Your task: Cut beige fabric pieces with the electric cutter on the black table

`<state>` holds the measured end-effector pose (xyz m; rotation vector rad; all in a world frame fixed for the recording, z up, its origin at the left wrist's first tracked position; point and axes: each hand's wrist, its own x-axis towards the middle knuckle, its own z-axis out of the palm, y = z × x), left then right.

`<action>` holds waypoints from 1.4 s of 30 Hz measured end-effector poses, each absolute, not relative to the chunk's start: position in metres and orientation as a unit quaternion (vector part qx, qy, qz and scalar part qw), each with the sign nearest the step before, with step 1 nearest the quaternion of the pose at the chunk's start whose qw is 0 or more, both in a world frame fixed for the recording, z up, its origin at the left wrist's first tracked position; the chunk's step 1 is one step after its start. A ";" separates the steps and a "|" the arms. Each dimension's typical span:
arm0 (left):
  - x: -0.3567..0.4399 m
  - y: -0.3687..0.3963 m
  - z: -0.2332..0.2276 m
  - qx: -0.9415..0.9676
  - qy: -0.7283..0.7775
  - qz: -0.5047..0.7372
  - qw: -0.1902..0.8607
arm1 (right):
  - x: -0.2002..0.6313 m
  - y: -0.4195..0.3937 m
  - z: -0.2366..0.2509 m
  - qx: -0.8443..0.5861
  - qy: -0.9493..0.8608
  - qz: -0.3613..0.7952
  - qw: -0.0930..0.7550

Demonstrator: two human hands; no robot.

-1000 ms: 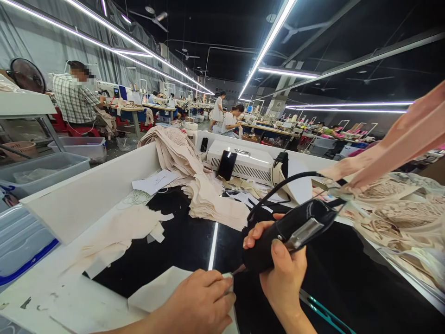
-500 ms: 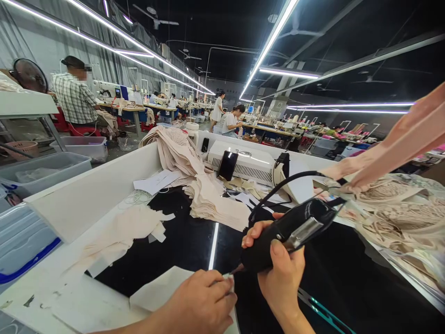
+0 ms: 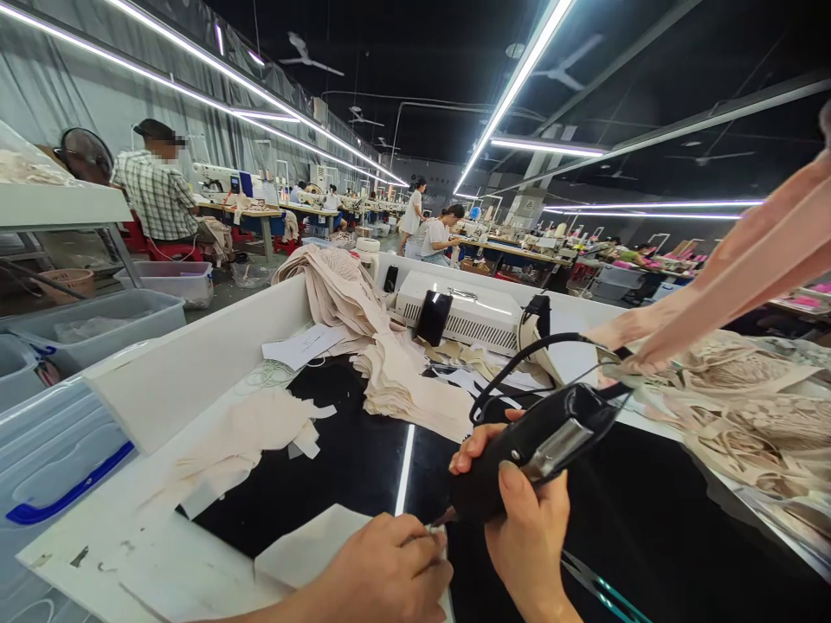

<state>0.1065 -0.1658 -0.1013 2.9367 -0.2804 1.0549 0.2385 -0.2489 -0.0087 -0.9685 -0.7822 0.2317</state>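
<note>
My right hand (image 3: 529, 528) grips a black corded hand tool (image 3: 532, 446), its thin tip pointing down-left at the edge of a pale fabric piece (image 3: 305, 547). That piece lies flat on the glossy black tabletop (image 3: 649, 510), and my left hand (image 3: 383, 575) presses down on it with its fingertips right at the tool's tip. The tool's black cable (image 3: 519, 363) loops back toward the white machine (image 3: 464, 316).
Stacks of beige fabric (image 3: 402, 381) lie mid-table, lace pieces (image 3: 746, 407) at right, scraps (image 3: 253, 428) at left. Teal-handled scissors (image 3: 603, 588) rest near my right wrist. A pink sleeve (image 3: 733, 268) reaches in from the right. Plastic bins (image 3: 84, 324) stand left; other workers sit behind.
The view has shifted slightly down and right. Both hands hold nearly the same pose, the tool tip staying at the fabric's edge.
</note>
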 end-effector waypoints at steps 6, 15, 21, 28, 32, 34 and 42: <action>0.108 -0.157 -0.096 0.951 -0.089 0.297 -0.001 | 0.256 -0.266 -0.008 -0.499 -0.373 0.083 0.778; 0.073 -0.133 -0.055 0.966 -0.013 0.259 0.022 | 0.236 -0.289 0.008 -0.497 -0.324 0.074 0.801; 0.060 -0.139 -0.049 0.958 -0.027 0.284 0.015 | 0.237 -0.294 0.003 -0.477 -0.346 0.065 0.805; 0.059 -0.160 -0.055 0.949 -0.092 0.300 0.040 | 0.241 -0.297 0.000 -0.469 -0.368 0.055 0.801; 0.058 -0.167 -0.054 0.951 -0.108 0.284 0.052 | 0.236 -0.300 0.001 -0.461 -0.370 0.064 0.804; 0.058 -0.169 -0.055 0.948 -0.114 0.290 0.061 | 0.234 -0.301 0.002 -0.461 -0.371 0.068 0.803; 0.071 -0.179 -0.056 0.952 -0.119 0.277 0.052 | 0.230 -0.300 0.002 -0.449 -0.381 0.078 0.804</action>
